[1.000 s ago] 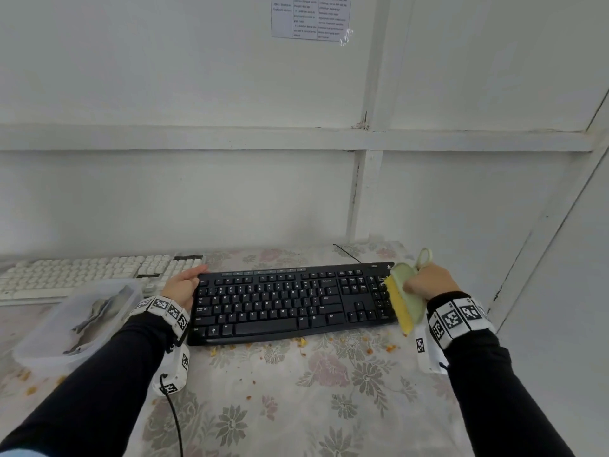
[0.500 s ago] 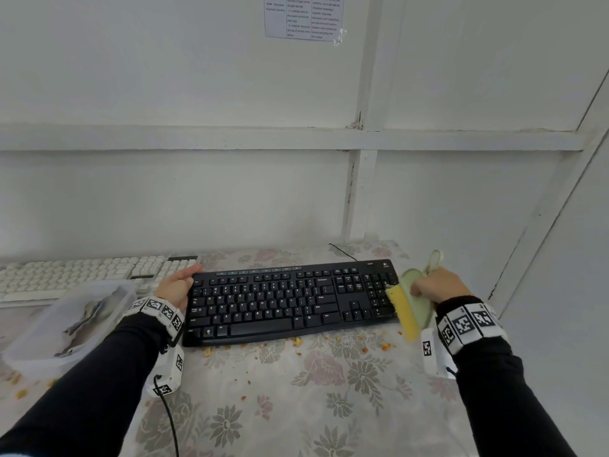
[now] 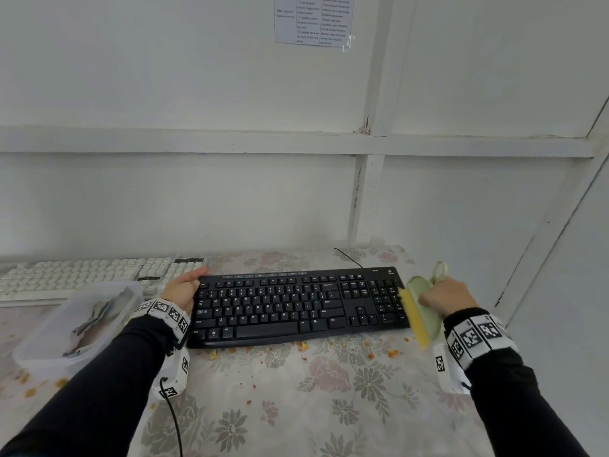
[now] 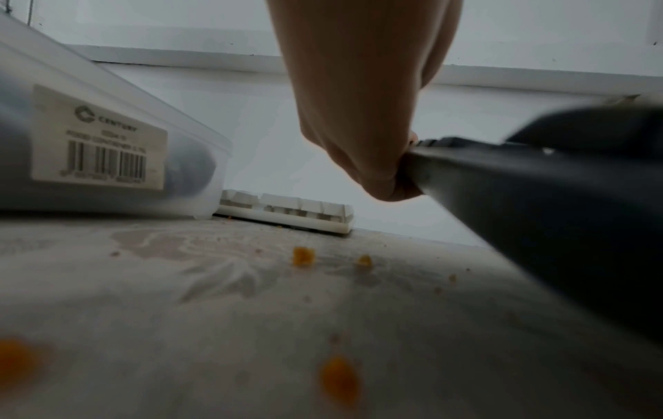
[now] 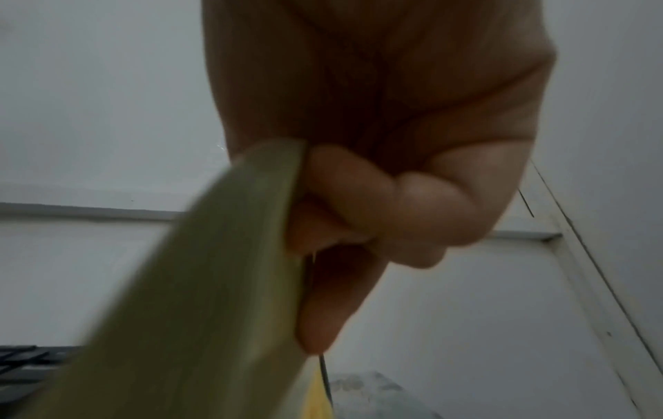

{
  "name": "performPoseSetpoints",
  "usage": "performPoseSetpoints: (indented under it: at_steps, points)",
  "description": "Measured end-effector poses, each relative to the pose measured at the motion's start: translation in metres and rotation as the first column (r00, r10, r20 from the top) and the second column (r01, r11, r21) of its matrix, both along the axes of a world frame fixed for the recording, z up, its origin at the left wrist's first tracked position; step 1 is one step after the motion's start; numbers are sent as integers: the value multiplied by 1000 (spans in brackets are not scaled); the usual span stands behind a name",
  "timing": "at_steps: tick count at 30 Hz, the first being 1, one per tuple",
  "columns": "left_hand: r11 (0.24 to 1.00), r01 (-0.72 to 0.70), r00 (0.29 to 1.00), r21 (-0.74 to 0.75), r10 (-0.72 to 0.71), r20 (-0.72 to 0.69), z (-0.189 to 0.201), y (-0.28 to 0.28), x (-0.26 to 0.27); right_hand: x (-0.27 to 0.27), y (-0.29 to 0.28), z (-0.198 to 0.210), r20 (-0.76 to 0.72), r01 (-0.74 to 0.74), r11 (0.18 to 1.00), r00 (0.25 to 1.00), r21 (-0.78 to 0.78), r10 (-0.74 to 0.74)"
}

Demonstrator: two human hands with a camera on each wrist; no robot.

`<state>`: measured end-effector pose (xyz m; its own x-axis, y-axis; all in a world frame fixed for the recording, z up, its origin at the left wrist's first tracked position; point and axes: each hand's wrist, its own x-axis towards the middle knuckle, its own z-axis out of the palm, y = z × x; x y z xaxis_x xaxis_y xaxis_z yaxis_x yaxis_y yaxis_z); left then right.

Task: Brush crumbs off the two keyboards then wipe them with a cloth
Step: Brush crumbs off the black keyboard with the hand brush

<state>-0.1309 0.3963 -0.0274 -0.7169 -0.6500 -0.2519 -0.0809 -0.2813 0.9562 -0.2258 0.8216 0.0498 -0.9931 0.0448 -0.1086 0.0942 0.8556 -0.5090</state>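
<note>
Makeshift workroom, white panelled wall point(image 3: 197, 94), floral tablecloth point(image 3: 313, 407)

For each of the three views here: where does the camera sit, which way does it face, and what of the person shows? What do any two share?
Head: on the head, facing forward and down at the black keyboard; both sleeves and hands show.
Left wrist: low over the tablecloth, looking along the left hand gripping the keyboard's end.
Right wrist: under the right hand, whose fingers grip the brush.
Shared: head and left wrist both show the white keyboard and plastic container.
</note>
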Motion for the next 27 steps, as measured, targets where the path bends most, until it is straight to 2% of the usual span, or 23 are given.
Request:
performPoseSetpoints:
  at_steps: [2, 4, 8, 11, 14, 16, 19, 21, 23, 27]
  points:
    - [1000, -1, 1000, -6, 1, -7, 0, -1, 0, 9, -1, 8, 11, -29, 999, 1000, 32, 29]
    - [1000, 5, 1000, -15, -5, -13, -1, -2, 0, 16, -10, 19, -56, -73, 997, 996, 29, 75]
    - [1000, 4, 1000, -23, -4, -11, -3, -6, -1, 28, -60, 35, -193, -310, 949, 936, -49, 296]
    - [1000, 6, 1000, -5, -6, -8, -3, -7, 0, 32, -117, 37, -273, -502, 855, 847, -129, 456]
    - [1000, 20, 1000, -8, -20, 6, -3, -8, 0, 40, -179, 37, -353, -674, 736, 706, -67, 614]
    - [1000, 17, 1000, -10, -17, 19, -3, -9, 1, 46, -214, 32, -352, -749, 661, 631, -43, 692]
    - [999, 29, 999, -17, -29, 26, -3, -11, 0, 50, -252, 22, -295, -795, 607, 582, -11, 758]
    - [1000, 25, 1000, 17, -25, 8, -3, -11, 1, 50, -266, 18, -200, -787, 614, 594, 54, 779]
    - [999, 24, 1000, 32, -24, -6, -2, -10, 2, 44, -264, 14, -138, -744, 663, 651, 84, 747]
    - [999, 34, 999, 27, -34, -1, -5, -12, 1, 24, -232, 18, -111, -605, 785, 778, 134, 618]
